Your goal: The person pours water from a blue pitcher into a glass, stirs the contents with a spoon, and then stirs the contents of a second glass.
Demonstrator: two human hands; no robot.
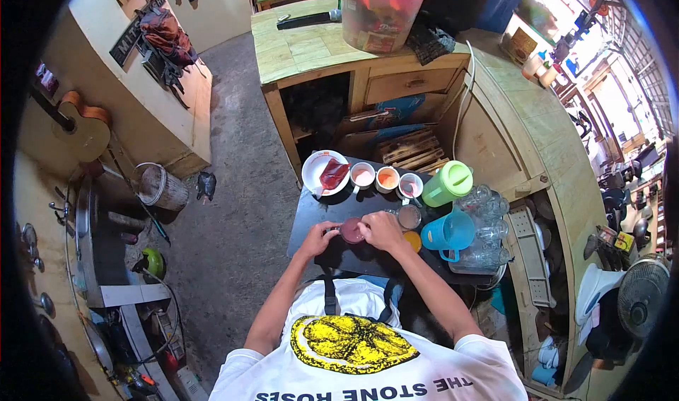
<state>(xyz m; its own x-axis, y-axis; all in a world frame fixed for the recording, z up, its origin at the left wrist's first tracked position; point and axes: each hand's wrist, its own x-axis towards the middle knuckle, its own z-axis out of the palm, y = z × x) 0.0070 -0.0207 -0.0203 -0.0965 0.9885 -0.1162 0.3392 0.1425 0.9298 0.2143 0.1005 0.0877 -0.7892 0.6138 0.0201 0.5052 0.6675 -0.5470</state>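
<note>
A cup of pinkish-mauve liquid [351, 231] is between my two hands over the dark tabletop [311, 217]. My left hand [320, 239] grips the cup from its left side. Curled closed at the cup's right rim is my right hand [381, 230]; what its fingers pinch is hidden. Just beyond stands a glass of brownish-pink drink [409, 217], and an orange drink [412, 242] is partly behind my right wrist. Along the far edge are a white bowl [309, 175] with a dark red packet [333, 174] and three white cups, one a cup of orange contents [387, 179].
To the right stand a green lidded pitcher [447, 183], a blue jug [448, 233] and several clear glasses [484, 224] packed together. A wooden counter [304, 47] carries a pink-lidded tub [382, 15]. A white bucket [163, 187] sits on the floor at left.
</note>
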